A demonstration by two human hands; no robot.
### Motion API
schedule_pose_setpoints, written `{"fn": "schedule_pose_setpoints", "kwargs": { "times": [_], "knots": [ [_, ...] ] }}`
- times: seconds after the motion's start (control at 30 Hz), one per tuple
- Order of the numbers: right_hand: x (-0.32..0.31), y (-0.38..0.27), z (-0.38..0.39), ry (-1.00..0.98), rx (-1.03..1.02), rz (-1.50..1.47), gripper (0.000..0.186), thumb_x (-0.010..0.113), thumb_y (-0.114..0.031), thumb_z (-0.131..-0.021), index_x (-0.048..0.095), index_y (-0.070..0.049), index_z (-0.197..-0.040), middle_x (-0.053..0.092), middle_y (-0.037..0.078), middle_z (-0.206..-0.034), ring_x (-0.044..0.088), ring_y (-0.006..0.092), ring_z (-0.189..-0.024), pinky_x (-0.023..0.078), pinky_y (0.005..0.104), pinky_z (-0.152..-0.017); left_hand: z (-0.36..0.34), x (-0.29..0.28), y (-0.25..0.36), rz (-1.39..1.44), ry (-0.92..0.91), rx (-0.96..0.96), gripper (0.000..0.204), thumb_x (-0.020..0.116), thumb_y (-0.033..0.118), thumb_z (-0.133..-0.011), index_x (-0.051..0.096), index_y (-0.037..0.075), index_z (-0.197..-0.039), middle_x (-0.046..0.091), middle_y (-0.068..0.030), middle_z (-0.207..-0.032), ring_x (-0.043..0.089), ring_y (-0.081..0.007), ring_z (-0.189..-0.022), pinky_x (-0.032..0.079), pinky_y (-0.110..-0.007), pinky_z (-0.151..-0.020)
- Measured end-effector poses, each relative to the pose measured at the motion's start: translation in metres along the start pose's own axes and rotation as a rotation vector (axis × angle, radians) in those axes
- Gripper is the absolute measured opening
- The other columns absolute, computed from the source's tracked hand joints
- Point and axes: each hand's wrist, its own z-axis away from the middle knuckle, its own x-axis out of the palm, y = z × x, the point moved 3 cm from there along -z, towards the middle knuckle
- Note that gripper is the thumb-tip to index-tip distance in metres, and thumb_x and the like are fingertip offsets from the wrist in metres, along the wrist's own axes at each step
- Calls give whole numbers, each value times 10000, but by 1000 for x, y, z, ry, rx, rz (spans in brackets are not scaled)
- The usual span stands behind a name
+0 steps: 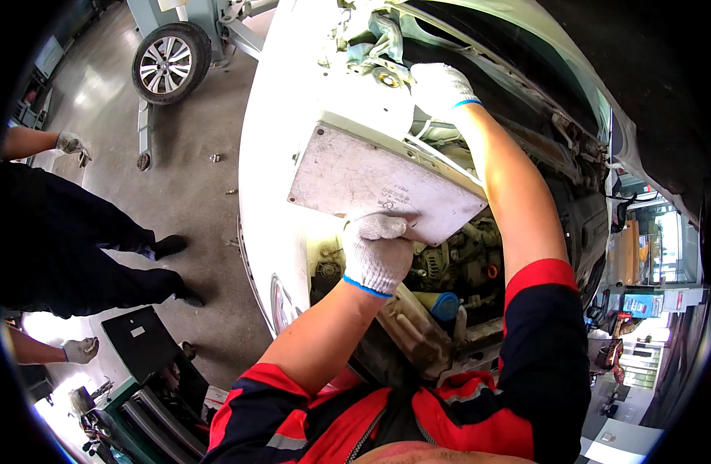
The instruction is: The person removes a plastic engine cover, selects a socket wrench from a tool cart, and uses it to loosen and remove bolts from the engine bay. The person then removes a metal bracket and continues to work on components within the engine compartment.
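Observation:
My left hand (377, 249), in a white knit glove, grips the lower edge of a scuffed, pale rectangular panel (348, 172) held tilted over the open engine bay (464, 274) of a white car (267, 193). Strong light glares along the panel's far edge. My right hand (440, 87), also gloved, reaches past the panel to the bay's far part, its fingers closed on something I cannot make out, near metal brackets (379, 39) and a white cable (423, 127). A blue cap (446, 306) shows below the panel.
A co-worker in dark trousers (77, 255) stands at left, gloved hands (73, 147) apart from mine. Beyond are a wheel (158, 66) by a lift post, small parts on the floor and a tool cart (166, 402) at lower left. The dark raised hood (626, 69) arches at upper right.

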Motion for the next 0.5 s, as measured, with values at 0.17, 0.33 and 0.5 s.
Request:
{"fn": "schedule_pose_setpoints", "kwargs": {
  "times": [0.17,0.33,0.5],
  "knots": [
    [1,3,9,116,4,-53,291,540,-294,-943,679,-60,-1047,699,213,-1081,671,397,-1057,537,482,-894,-4,-13,-2,141,-159,-9,607,618,-24,-640,581,-80,-1243,652,-201,-1131,633,-384,-1062,581,-470,-901],
    [13,23,65,321,-123,-58,410,616,-272,-920,608,-69,-1276,614,218,-1286,588,408,-1209,492,487,-1016,-18,-17,2,6,-240,75,579,576,9,-702,602,-8,-1281,673,-153,-1188,634,-347,-1109,533,-450,-982],
    [67,44,227,490,-135,-81,393,631,-252,-948,658,-14,-1260,679,176,-1245,603,348,-1238,485,507,-1058,-14,-9,-1,-9,-289,-55,927,545,120,-520,513,59,-1445,597,-189,-1398,515,-466,-1330,377,-636,-1171]
  ]
}}
